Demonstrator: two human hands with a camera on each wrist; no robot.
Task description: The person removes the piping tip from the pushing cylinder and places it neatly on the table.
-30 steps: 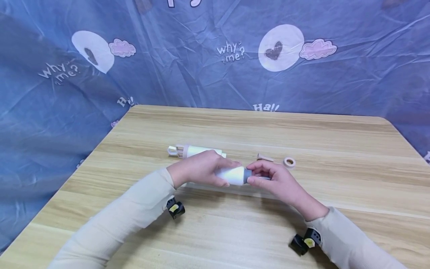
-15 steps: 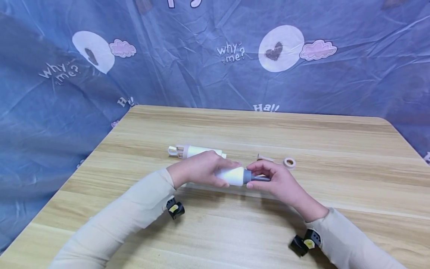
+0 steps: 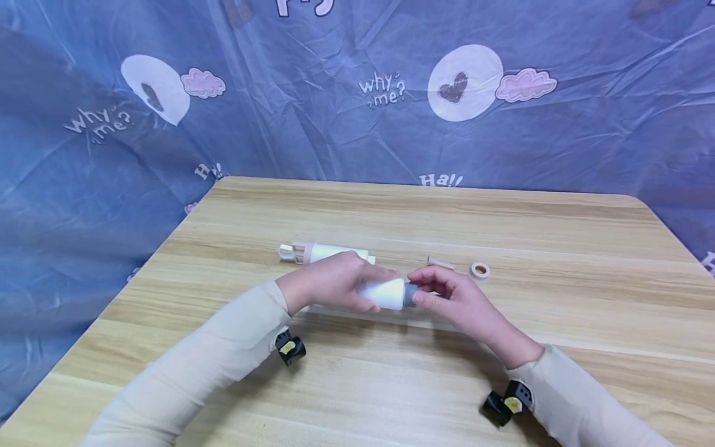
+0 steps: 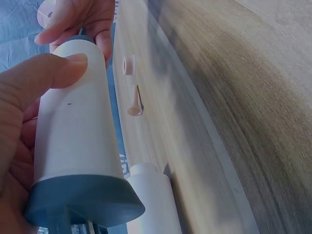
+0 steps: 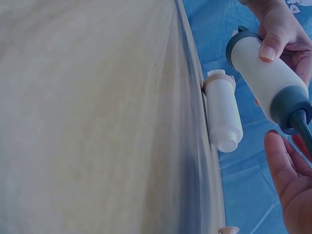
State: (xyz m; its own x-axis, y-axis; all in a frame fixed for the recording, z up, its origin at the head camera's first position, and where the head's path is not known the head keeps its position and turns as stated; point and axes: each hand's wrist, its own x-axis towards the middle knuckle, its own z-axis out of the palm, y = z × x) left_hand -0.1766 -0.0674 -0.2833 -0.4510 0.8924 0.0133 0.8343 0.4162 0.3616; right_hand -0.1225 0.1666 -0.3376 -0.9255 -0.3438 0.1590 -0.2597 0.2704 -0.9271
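Observation:
A white cylinder with grey-blue ends (image 3: 386, 293) (image 4: 78, 122) (image 5: 265, 73) is gripped by my left hand (image 3: 337, 279) (image 4: 19, 107) (image 5: 287, 39), thumb along its side. At its grey end cap (image 3: 410, 295) (image 5: 291, 106) my right hand (image 3: 458, 301) (image 4: 90, 24) (image 5: 292, 185) has its fingers spread around the cap and thin dark rod (image 5: 302, 127). The right wrist view shows these fingers fairly straight, with a gap to the cap. A second white cylinder (image 3: 335, 251) (image 4: 153, 202) (image 5: 223, 109) with a pinkish collar lies behind the left hand.
A small pinkish ring (image 3: 480, 270) (image 4: 129, 65) and a pinkish flared piece (image 3: 440, 263) (image 4: 135, 105) lie on the wooden table (image 3: 391, 385) beyond my right hand. A blue printed cloth (image 3: 335, 124) hangs behind the table.
My right thumb and fingers have shifted at the grey cap; the rod, visible between them half a second ago, is now hidden in the head view. The left hand keeps its hold.

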